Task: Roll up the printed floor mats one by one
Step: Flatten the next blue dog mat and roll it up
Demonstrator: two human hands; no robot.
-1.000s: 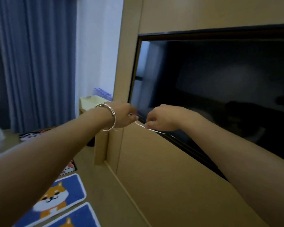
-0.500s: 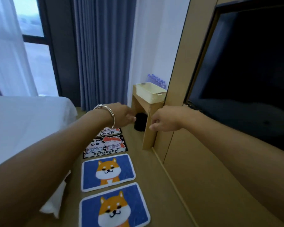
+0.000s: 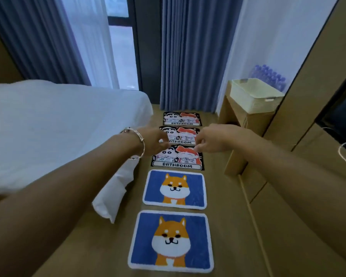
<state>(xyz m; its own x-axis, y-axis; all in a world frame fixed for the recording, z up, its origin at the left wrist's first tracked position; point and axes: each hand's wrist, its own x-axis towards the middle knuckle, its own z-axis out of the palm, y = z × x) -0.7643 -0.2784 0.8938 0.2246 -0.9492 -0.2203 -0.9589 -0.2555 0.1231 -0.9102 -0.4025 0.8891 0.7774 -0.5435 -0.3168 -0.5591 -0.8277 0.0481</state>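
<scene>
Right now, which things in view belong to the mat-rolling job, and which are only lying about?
For the job: near dog mat, far dog mat, nearest BATHROOM mat, middle BATHROOM mat, farthest BATHROOM mat, all lying flat.
Lying about: bed, cream basket, curtains, purple bottles.

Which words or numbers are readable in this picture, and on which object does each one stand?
"BATHROOM": nearest cartoon mat, on its white banner.
"ATHROOM": middle cartoon mat; the left hand covers the start of the word.
"BATHROOM": farthest cartoon mat, small but legible.
The near dog mat and far dog mat carry no text.
</scene>
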